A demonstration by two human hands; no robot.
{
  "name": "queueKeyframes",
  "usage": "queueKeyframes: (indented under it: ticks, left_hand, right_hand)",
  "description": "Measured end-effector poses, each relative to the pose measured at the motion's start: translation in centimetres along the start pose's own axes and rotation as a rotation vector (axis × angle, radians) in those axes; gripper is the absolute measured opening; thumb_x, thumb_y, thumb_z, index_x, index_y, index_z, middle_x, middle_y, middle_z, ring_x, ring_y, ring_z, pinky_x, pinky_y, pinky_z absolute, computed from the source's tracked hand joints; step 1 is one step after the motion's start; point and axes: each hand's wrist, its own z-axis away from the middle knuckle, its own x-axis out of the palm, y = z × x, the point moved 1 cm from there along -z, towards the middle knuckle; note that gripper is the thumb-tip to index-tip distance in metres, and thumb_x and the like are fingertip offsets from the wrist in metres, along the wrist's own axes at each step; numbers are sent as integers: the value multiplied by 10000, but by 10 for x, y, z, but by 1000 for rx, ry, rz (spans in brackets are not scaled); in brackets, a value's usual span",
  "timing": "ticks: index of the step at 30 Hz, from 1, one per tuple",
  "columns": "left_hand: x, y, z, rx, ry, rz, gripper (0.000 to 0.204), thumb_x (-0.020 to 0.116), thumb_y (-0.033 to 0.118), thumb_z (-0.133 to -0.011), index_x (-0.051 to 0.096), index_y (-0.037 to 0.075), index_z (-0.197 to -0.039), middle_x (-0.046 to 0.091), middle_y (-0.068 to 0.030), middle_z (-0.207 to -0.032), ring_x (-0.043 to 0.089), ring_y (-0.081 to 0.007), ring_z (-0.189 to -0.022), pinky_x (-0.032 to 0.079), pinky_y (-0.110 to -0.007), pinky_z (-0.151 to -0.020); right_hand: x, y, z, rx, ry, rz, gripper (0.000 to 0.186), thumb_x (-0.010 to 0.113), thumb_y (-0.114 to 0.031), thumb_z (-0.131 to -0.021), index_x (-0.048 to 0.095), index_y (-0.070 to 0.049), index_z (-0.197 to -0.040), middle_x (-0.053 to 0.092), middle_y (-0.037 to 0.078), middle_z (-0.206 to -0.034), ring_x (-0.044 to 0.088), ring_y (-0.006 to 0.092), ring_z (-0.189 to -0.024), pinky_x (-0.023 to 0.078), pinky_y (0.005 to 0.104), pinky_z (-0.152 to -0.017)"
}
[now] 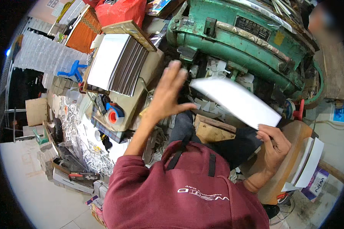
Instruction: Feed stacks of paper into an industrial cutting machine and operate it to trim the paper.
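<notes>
My right hand (274, 147) pinches a white sheet of paper (237, 100) by its near corner. The sheet is tilted and slightly smeared by motion, in front of the green machine (233, 53). My left hand (166, 91) is raised with its fingers stretched out and thumb spread, holding nothing. It is apart from the sheet. To its left, a thick stack of white sheets (107, 63) with dark layered edges leans against a wooden board (132, 32). Beside my right forearm, more white sheets (309, 164) rest on a brown padded seat (283, 168).
A wooden block (216, 131) sits between my legs. Below the stack is a blue tape dispenser with an orange-red core (114, 115). Shredded paper strips (74, 129) cover the left floor. A red bag (120, 13) and a blue plastic stool (73, 70) are farther left.
</notes>
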Motion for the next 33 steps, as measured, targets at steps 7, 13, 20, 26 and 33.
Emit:
queueKeyframes:
  ticks: [7, 13, 20, 26, 33]
  left_hand:
    - [-9, 27, -10, -295, -765, 473, 408, 621, 333, -898, 584, 92, -1225, 662, -173, -1044, 615, -355, -980, 468, -427, -898]
    - [-46, 57, -54, -87, -365, 262, 453, 504, -94, -791, 607, 82, -1196, 664, -141, -1091, 666, -275, -951, 527, -368, -838]
    - [-43, 87, -123, 339, 191, 218, 398, 541, -59, -837, 666, 125, -1167, 647, -83, -1198, 616, -273, -1115, 475, -391, -1000]
    - [30, 37, -102, 37, -177, 251, 351, 646, 99, -854, 646, 146, -1202, 660, -84, -1172, 629, -281, -1073, 485, -399, -962]
    - [39, 35, -5, -458, -134, 524, 656, 772, 187, -788, 492, 129, -1378, 565, -131, -1310, 503, -254, -1247, 430, -386, -1013]
  right_hand:
    - [-29, 31, 15, 345, 241, -262, 125, 635, -75, -900, 679, 30, -952, 691, 96, -854, 638, 134, -579, 458, 213, -472]
    - [-54, 47, 22, 109, 312, -268, 203, 588, -139, -946, 677, 24, -1029, 699, 136, -950, 680, 165, -681, 508, 227, -560]
    - [-102, 56, 2, -319, 509, -44, 210, 550, -64, -942, 673, 10, -1095, 561, 228, -1283, 533, 315, -1203, 427, 403, -1021]
    - [-76, 111, -22, 147, 161, -84, 200, 650, -60, -881, 705, -39, -1072, 696, 64, -1074, 621, 137, -1013, 482, 273, -914]
    - [-22, 165, -28, 475, -139, -236, 189, 688, -112, -854, 722, 3, -1001, 699, 98, -1054, 628, 153, -974, 486, 290, -881]
